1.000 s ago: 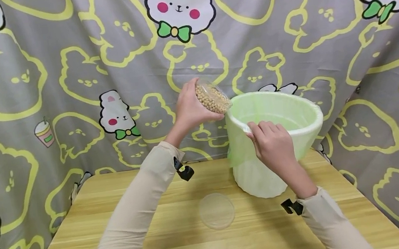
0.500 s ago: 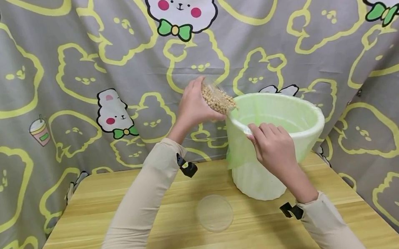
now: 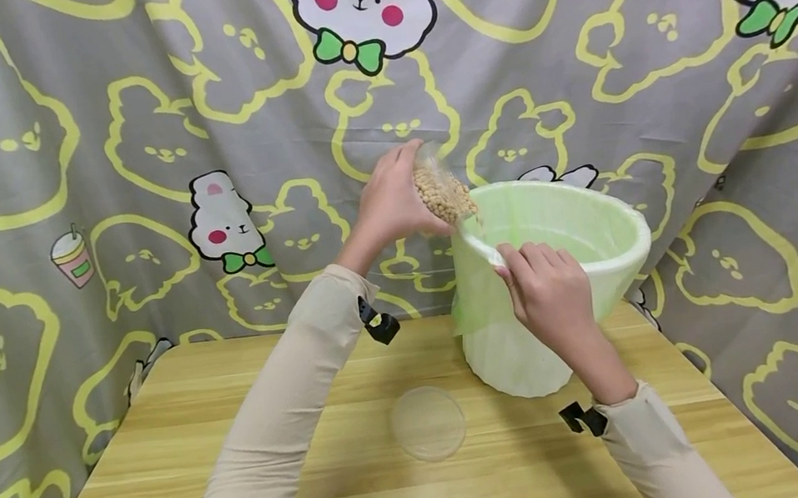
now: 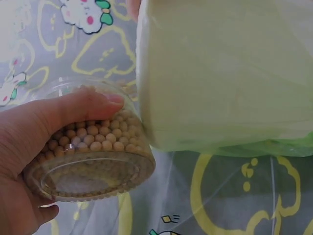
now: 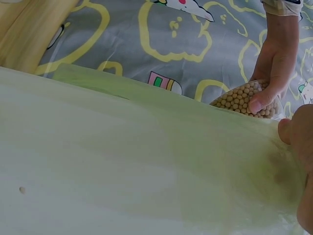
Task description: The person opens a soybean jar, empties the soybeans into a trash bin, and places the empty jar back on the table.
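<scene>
My left hand (image 3: 395, 203) grips a clear plastic jar (image 4: 93, 169) of small round beige beads (image 3: 440, 193). The jar is tipped sideways, its mouth over the left rim of a pale trash bin (image 3: 507, 357). A few beads are at the jar's lip. A thin green trash bag (image 3: 554, 216) lines the bin and folds over its rim. With curled fingers, my right hand (image 3: 550, 290) holds the near rim and the bag edge. The bin leans on the table. Its inner bottom is hidden from the head view.
A clear round lid (image 3: 429, 423) lies flat on the wooden table (image 3: 353, 474), left of the bin. Behind the table hangs a grey patterned curtain (image 3: 269, 64), close to the bin and the jar.
My left hand has moved slightly right and tipped the jar further down over the rim. The beads have shifted toward its mouth. My right hand keeps its hold on the bin.
</scene>
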The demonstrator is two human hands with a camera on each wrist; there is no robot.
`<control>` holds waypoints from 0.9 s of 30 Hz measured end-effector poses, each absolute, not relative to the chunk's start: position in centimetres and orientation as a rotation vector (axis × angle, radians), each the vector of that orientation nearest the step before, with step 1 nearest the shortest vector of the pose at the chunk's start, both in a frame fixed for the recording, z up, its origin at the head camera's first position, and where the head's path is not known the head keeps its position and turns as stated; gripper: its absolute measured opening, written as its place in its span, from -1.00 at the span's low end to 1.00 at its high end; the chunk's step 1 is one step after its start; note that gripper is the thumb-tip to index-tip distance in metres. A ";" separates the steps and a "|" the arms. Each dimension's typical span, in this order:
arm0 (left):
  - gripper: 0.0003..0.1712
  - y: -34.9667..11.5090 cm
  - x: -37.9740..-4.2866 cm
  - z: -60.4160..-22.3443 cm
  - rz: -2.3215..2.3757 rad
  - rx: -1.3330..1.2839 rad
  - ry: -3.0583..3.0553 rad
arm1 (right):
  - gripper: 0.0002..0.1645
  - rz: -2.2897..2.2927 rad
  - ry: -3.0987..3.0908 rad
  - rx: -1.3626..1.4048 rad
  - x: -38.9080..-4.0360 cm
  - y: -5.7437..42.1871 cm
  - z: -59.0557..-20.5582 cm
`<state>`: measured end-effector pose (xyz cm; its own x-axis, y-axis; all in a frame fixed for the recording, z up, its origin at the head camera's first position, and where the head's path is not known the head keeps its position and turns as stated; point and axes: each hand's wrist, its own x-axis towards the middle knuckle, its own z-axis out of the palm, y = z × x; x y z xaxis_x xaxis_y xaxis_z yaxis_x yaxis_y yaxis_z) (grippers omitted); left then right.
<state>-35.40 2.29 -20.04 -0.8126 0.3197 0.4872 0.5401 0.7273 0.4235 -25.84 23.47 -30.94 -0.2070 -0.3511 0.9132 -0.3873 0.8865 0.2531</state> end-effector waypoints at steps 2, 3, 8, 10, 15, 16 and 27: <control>0.53 2.4 -35.3 -19.8 -0.772 -0.668 -2.552 | -0.51 0.037 -1.814 0.554 -25.9 23.5 -30.9; 0.53 2.5 -35.3 -19.8 -0.763 -0.670 -2.548 | -0.52 0.038 -1.815 0.554 -25.9 23.4 -30.9; 0.50 2.7 -35.2 -19.6 -0.740 -0.660 -2.532 | -0.52 0.036 -1.824 0.555 -26.0 23.4 -30.9; 0.49 2.8 -35.3 -19.6 -0.737 -0.655 -2.533 | -0.52 0.036 -1.829 0.553 -25.9 23.5 -31.0; 0.51 2.9 -35.3 -19.7 -0.724 -0.656 -2.532 | -0.51 0.038 -1.832 0.549 -25.9 23.5 -31.1; 0.52 3.0 -35.3 -19.7 -0.723 -0.657 -2.530 | -0.51 0.039 -1.830 0.549 -25.9 23.5 -31.1; 0.52 3.0 -34.7 -19.7 -0.679 -0.699 -2.477 | -0.52 0.045 -1.830 0.547 -25.9 23.5 -31.0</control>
<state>-34.70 2.99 -19.74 -0.7571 0.3435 0.5557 0.5787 0.7472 0.3268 -25.90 23.51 -31.04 -0.2236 -0.3438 0.9120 -0.3878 0.8899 0.2403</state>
